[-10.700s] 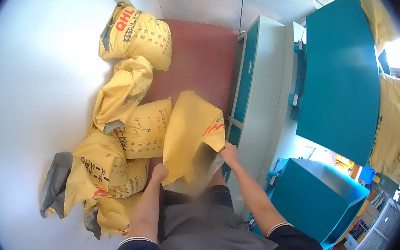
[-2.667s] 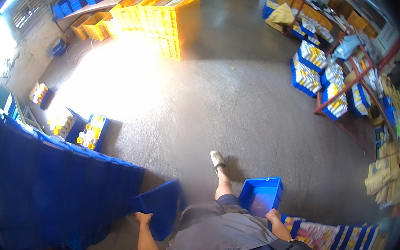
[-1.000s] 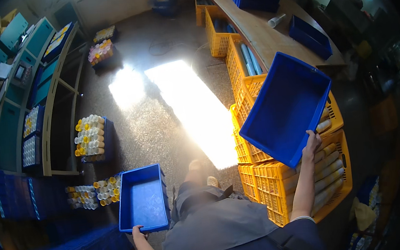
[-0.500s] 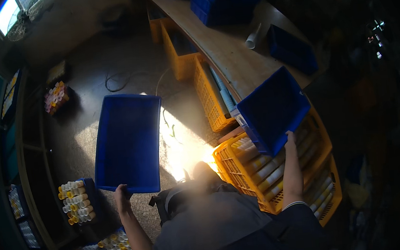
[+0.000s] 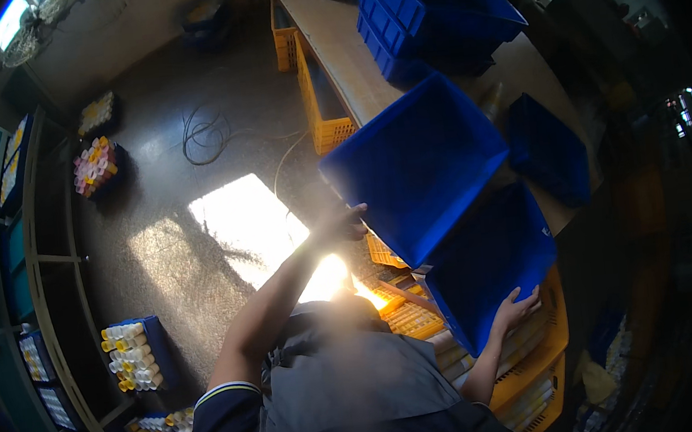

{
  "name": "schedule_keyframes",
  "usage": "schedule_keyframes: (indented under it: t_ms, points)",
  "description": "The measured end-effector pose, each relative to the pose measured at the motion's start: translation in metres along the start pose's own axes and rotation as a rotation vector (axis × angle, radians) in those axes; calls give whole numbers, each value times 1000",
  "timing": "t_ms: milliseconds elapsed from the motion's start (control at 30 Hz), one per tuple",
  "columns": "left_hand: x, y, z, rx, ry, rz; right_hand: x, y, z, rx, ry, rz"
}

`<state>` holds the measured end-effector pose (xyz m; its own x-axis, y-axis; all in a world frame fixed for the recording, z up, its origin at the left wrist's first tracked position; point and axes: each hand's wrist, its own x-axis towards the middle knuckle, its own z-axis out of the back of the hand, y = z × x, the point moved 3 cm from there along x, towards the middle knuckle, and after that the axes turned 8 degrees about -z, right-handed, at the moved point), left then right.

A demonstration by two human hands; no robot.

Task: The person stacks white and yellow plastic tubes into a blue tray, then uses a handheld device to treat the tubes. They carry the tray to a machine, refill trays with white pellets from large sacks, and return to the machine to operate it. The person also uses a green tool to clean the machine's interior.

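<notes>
**Two trays, a hand at each**

Head view: I see the hands apart. The left hand, blurred, is nearer the upper blue tray, right of centre, its long axis seemingly toward upper right. The right hand meets the lower blue tray's lower-right rim. I can't tell either grip.
</notes>
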<state>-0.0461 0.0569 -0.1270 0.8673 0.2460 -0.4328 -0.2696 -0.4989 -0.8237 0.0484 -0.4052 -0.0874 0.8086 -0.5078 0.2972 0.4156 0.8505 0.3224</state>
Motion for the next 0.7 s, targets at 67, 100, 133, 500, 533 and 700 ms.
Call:
schedule_keyframes:
  t_ms: [67, 100, 133, 500, 533, 700]
  points:
    - [20, 7, 12, 160, 8, -126, -25, 81, 21, 262, -257, 462]
    - [23, 15, 28, 166, 24, -108, -40, 120, 25, 356, -206, 572]
    - [23, 21, 49, 163, 54, -124, -59, 157, 27, 458, -147, 657]
    - [-108, 154, 401, 366, -775, 405, -321, 447, -111, 443, 1083, 1366]
    - [-126, 159, 423, 110, -906, 326, -333, 456, -128, 338, 1162, 1336]
    - [-179, 133, 491, -101, -1266, 261, -372, 533, -225, 42, 1408, 1449]
